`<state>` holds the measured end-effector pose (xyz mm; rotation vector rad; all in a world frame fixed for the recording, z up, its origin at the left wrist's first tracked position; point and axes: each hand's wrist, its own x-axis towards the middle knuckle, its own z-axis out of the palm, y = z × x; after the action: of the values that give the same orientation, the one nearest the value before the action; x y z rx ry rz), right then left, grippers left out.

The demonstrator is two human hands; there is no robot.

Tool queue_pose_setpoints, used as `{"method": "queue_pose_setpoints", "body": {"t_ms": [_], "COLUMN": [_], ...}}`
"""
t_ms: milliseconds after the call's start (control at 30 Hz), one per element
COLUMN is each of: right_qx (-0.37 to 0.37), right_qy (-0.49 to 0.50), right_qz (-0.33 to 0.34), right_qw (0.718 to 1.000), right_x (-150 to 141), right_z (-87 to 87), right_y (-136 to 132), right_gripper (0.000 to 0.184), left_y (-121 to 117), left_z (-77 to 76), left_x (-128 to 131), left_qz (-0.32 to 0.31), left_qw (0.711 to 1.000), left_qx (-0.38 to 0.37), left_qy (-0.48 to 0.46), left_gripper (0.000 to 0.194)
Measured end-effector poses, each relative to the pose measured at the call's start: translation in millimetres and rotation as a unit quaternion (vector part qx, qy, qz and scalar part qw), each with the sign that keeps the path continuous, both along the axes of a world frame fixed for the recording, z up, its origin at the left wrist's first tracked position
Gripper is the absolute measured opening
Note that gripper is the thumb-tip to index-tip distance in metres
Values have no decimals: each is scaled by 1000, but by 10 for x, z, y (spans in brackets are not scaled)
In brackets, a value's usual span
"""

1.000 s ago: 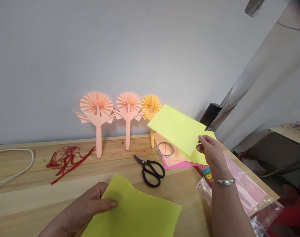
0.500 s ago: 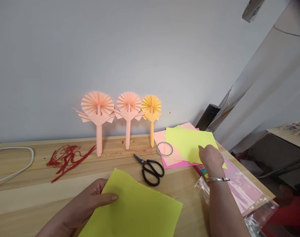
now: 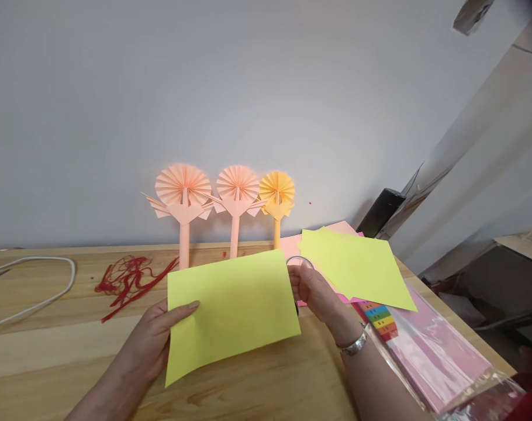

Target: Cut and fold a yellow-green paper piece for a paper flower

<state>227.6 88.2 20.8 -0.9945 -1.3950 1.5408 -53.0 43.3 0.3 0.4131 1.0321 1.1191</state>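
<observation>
Our left hand (image 3: 147, 345) grips the left edge of a yellow-green paper sheet (image 3: 231, 316), thumb on the front and fingers behind it; our right hand (image 3: 315, 296) pinches the sheet's right edge; both hands are closed narrowly on the paper, which we hold up at a slight tilt above the wooden counter (image 3: 248, 392), in the lower middle of the frame; a second yellow-green sheet (image 3: 356, 266) lies just right of our right hand, on peach paper (image 3: 336, 227) and pink paper (image 3: 351, 299); a roll of clear tape (image 3: 300, 262) sits just behind our right fingers, partly hidden; a silver bangle (image 3: 353, 346) circles our right wrist; a plastic-wrapped pack of pink paper (image 3: 437, 356) lies at lower right, beside a rainbow-striped strip (image 3: 380, 318); three pleated paper fans on sticks (image 3: 237, 196) stand against the wall (image 3: 266, 88) at upper middle; tangled red yarn (image 3: 130, 286) and a white cable (image 3: 33, 286) lie at left.
</observation>
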Motion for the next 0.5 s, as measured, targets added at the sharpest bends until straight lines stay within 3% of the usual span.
{"method": "queue_pose_setpoints", "body": {"t_ms": [33,133,300,400,500], "right_qx": [-1,27,115,153,182], "right_qy": [11,21,-86,-169,-188], "right_qz": [2,-7,24,64,71], "right_qw": [1000,999,989,972,963], "right_x": [-17,-25,68,94,74], "right_z": [-8,-7,-67,-93,-77], "right_y": [-18,-51,-39,-46,-63], "right_gripper": [62,78,38,32,33], "left_y": [11,28,30,33,35], "left_z": [4,19,13,2,3], "left_x": [9,34,39,28,16], "left_qz": [10,25,30,28,19], "left_qw": [1000,1000,999,999,999], "left_qx": [-2,-8,-19,-18,-30], "left_qy": [2,7,17,24,28], "left_gripper": [29,34,42,45,47]}}
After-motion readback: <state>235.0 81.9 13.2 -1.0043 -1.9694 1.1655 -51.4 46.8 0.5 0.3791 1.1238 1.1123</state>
